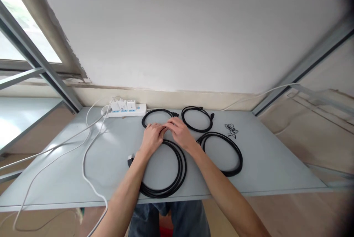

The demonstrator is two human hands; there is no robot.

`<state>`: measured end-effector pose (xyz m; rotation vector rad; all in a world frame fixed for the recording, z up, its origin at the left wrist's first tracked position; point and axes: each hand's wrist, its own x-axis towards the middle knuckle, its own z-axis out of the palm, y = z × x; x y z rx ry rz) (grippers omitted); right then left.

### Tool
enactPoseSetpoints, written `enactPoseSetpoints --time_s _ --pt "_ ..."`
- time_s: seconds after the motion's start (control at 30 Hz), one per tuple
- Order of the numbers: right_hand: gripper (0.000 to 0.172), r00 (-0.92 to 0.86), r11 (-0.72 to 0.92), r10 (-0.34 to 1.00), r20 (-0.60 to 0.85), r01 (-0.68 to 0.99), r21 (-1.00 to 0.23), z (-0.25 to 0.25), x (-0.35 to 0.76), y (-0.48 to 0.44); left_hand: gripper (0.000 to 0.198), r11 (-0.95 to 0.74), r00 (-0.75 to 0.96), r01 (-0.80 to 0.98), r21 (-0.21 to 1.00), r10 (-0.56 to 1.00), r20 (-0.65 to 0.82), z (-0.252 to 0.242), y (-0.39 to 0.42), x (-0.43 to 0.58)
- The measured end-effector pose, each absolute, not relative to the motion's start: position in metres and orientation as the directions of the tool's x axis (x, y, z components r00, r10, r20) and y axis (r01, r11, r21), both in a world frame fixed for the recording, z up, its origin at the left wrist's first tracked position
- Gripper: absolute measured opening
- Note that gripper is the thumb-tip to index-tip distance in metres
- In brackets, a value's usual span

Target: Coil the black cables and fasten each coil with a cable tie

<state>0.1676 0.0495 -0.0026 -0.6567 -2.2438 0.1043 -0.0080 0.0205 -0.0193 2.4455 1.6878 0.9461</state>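
Observation:
Both my hands meet over the far edge of a large coiled black cable (168, 178) lying in front of me on the grey table (276, 163). My left hand (152, 137) and my right hand (178, 131) have their fingers curled and pressed together at fingertip level, pinching something small I cannot make out. Just beyond my fingertips lies a smaller black coil (148, 116). The plug end (130, 159) of the large coil sticks out beside my left wrist.
Two more black coils lie to the right, one at the back (197, 119) and one nearer (224, 154). Several black ties (231, 130) lie loose. A white power strip (125, 109) with chargers sits at the back left, white cords (85, 155) trailing over the table's left side.

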Motion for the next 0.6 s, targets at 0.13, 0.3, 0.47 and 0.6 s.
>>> enactPoseSetpoints --time_s 0.13,0.3,0.47,0.6 --pt "0.026 -0.541 0.851 0.501 0.676 0.449 -0.271 -0.0031 0.1688 0.0517 0.030 -0.439 0.258 0.837 0.325 0.842 0.473 -0.0185 0.0209 -0.0089" --pt "0.027 -0.541 0.846 0.501 0.675 0.469 -0.253 -0.0022 0.1685 0.0529 0.031 -0.464 0.298 0.827 0.319 0.841 0.451 -0.0171 0.0217 -0.0101" --pt "0.024 -0.492 0.793 0.582 0.648 0.522 -0.315 -0.0033 0.1656 0.0523 0.027 -0.451 0.296 0.831 0.325 0.854 0.428 -0.0170 0.0217 -0.0094" --pt "0.012 -0.263 0.601 0.787 0.558 0.529 -0.599 -0.0030 0.1596 0.0472 0.026 -0.437 0.291 0.842 0.316 0.862 0.415 -0.0163 0.0216 -0.0093"
